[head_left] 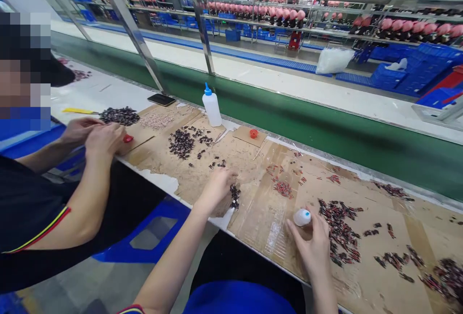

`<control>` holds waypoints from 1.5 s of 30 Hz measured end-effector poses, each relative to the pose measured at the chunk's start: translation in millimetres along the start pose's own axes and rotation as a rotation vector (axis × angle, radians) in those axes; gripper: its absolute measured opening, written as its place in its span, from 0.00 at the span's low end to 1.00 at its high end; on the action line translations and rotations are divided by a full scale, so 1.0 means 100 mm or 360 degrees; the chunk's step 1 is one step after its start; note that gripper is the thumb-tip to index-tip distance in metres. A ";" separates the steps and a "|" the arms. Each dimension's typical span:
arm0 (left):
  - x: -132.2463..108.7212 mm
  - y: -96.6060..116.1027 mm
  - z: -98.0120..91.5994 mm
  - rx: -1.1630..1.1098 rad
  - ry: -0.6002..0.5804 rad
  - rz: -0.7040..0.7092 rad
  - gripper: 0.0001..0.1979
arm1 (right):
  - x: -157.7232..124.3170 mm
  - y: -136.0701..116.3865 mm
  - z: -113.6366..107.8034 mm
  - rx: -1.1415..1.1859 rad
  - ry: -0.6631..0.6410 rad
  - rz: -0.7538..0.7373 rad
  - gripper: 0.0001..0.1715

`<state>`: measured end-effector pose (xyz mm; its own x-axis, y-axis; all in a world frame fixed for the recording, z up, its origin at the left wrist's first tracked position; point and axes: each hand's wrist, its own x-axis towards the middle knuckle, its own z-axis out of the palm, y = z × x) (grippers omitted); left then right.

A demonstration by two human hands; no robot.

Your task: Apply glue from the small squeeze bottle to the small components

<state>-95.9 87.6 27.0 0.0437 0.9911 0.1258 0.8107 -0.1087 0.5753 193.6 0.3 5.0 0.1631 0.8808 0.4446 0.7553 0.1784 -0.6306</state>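
Note:
My left hand [217, 187] is over the cardboard-covered bench, beside a small heap of dark parts [235, 196]. Its fingertips are smeared by motion, so whether they hold anything does not show. My right hand [315, 238] has its thumb and fingers closed around a small white bottle [301, 217] with a blue tip. Just right of that hand lies a big pile of dark parts with red bits [340, 232]. A smaller group of red pieces [283, 188] lies beyond the bottle, to its left.
A white squeeze bottle [212, 107] with a blue nozzle stands at the back, near a red cap [253, 133] and another dark pile [182, 143]. At left, a co-worker's hands [99, 135] work by a phone [161, 100] and yellow knife [77, 110]. A metal post [203, 34] rises behind.

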 end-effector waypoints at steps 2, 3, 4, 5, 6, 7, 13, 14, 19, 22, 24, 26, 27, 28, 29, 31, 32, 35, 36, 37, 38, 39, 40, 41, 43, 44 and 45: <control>-0.01 -0.02 -0.02 0.0029 -0.0021 -0.0009 0.10 | 0.02 0.03 0.07 0.0035 -0.0026 0.0041 0.29; -0.01 -0.03 -0.02 0.0039 -0.0030 -0.0010 0.09 | 0.02 0.04 0.09 0.0047 -0.0041 0.0068 0.28; -0.01 -0.03 -0.01 0.0045 -0.0038 -0.0008 0.09 | 0.02 0.06 0.10 0.0055 -0.0054 0.0092 0.28; -0.01 -0.02 0.00 0.0047 -0.0046 -0.0005 0.10 | 0.02 0.07 0.10 0.0063 -0.0067 0.0109 0.29; 0.00 -0.01 0.01 0.0045 -0.0056 -0.0002 0.10 | 0.02 0.09 0.09 0.0072 -0.0078 0.0121 0.30; 0.01 -0.01 0.02 0.0039 -0.0070 0.0003 0.10 | 0.01 0.09 0.08 0.0083 -0.0087 0.0133 0.31; 0.03 -0.02 -0.04 -0.0030 -0.0143 0.0039 0.08 | -0.02 0.04 0.03 0.0491 -0.0115 0.0475 0.32; 0.01 -0.01 -0.05 -0.0039 -0.0138 0.0041 0.07 | -0.01 0.02 0.03 0.0631 -0.0098 0.0556 0.32; -0.24 0.25 0.12 -0.0070 -0.0090 -0.0005 0.07 | 0.03 -0.13 0.01 0.1185 0.0001 0.0848 0.29; -0.42 0.52 0.39 -0.0144 -0.0168 0.0078 0.12 | 0.04 -0.19 -0.05 0.1422 0.0077 0.0964 0.26; -0.50 0.67 0.55 -0.0173 -0.0254 0.0189 0.18 | 0.04 -0.20 -0.10 0.1561 0.0105 0.0988 0.23; -0.54 0.77 0.67 -0.0188 -0.0320 0.0260 0.21 | 0.03 -0.18 -0.14 0.1675 0.0173 0.1000 0.21; -0.55 0.81 0.70 -0.0199 -0.0336 0.0269 0.21 | 0.02 -0.17 -0.15 0.1712 0.0224 0.1015 0.20; -0.55 0.83 0.72 -0.0216 -0.0338 0.0263 0.21 | 0.02 -0.16 -0.16 0.1735 0.0266 0.1042 0.20; -0.55 0.84 0.72 -0.0242 -0.0328 0.0244 0.20 | 0.03 -0.15 -0.15 0.1749 0.0301 0.1081 0.20; -0.56 0.86 0.71 -0.0310 -0.0298 0.0195 0.17 | 0.04 -0.14 -0.12 0.1771 0.0346 0.1188 0.21; -0.57 0.87 0.70 -0.0345 -0.0280 0.0164 0.15 | 0.04 -0.15 -0.09 0.1781 0.0351 0.1243 0.22; -0.61 0.88 0.69 -0.0403 -0.0225 0.0050 0.10 | 0.06 -0.19 -0.01 0.1768 0.0334 0.1316 0.24; -0.63 0.88 0.70 -0.0401 -0.0206 0.0020 0.09 | 0.06 -0.21 0.02 0.1745 0.0323 0.1310 0.24; -0.65 0.88 0.72 -0.0391 -0.0180 0.0000 0.08 | 0.06 -0.23 0.04 0.1715 0.0323 0.1295 0.24; -0.67 0.87 0.73 -0.0372 -0.0147 -0.0007 0.07 | 0.06 -0.24 0.06 0.1685 0.0338 0.1278 0.24; -0.68 0.87 0.75 -0.0346 -0.0106 -0.0005 0.07 | 0.06 -0.25 0.07 0.1656 0.0366 0.1260 0.23; -0.69 0.86 0.76 -0.0311 -0.0053 -0.0005 0.06 | 0.06 -0.26 0.08 0.1629 0.0401 0.1241 0.23; -0.69 0.84 0.76 -0.0272 0.0004 -0.0008 0.06 | 0.05 -0.26 0.09 0.1603 0.0432 0.1221 0.23; -0.69 0.81 0.75 -0.0206 0.0078 -0.0017 0.03 | 0.04 -0.26 0.11 0.1526 0.0447 0.1181 0.22; -0.69 0.79 0.74 -0.0193 0.0078 -0.0014 0.02 | 0.03 -0.25 0.12 0.1463 0.0425 0.1162 0.21; -0.68 0.77 0.72 -0.0199 0.0047 -0.0001 0.03 | 0.01 -0.24 0.13 0.1383 0.0395 0.1141 0.21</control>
<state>5.4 17.0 3.9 0.0242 0.9887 0.1482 0.7316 -0.1185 0.6713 167.4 2.9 12.8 0.5712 0.8087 -0.1408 -0.2377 -0.0012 -0.9713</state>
